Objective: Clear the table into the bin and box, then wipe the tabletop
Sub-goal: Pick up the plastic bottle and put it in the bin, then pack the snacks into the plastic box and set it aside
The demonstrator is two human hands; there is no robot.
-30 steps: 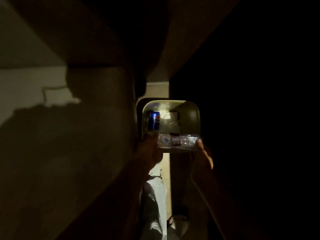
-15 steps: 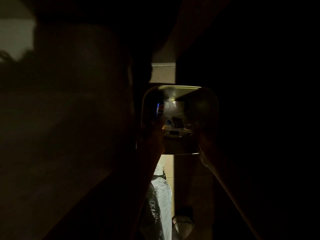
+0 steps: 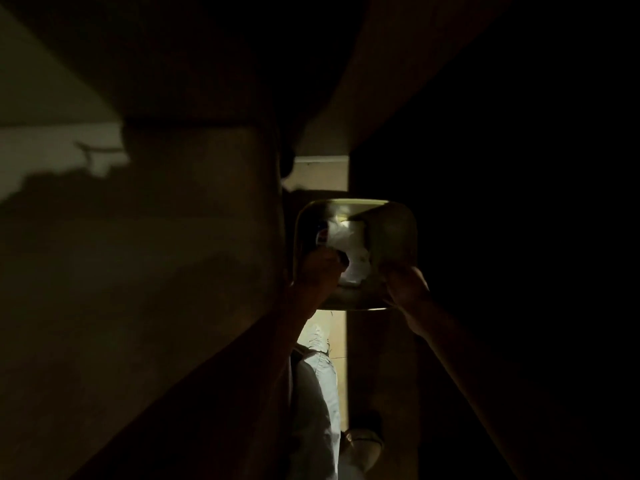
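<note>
The view is very dark. A pale bin [image 3: 356, 203] with rounded corners stands on the floor below me. Inside it lie a blue soda can [image 3: 322, 234] at the left and crumpled white paper [image 3: 350, 242] in the middle. My left hand [image 3: 320, 268] reaches into the bin's near left part with its fingers curled. My right hand [image 3: 407, 284] is at the near right rim. A pale strip [image 3: 349, 280] shows between the two hands, possibly the clear plastic bottle. The dimness hides what each hand grips.
A large shadowed surface [image 3: 138, 271] fills the left. A dark panel [image 3: 377, 358] rises on the right of a lit strip of floor [image 3: 337, 337]. My light trouser leg [image 3: 317, 393] and a shoe [image 3: 363, 441] are below the bin.
A clear plastic bottle was held level above the bin between both hands. It has gone down into the bin, and both hands have dropped to the near rim.
</note>
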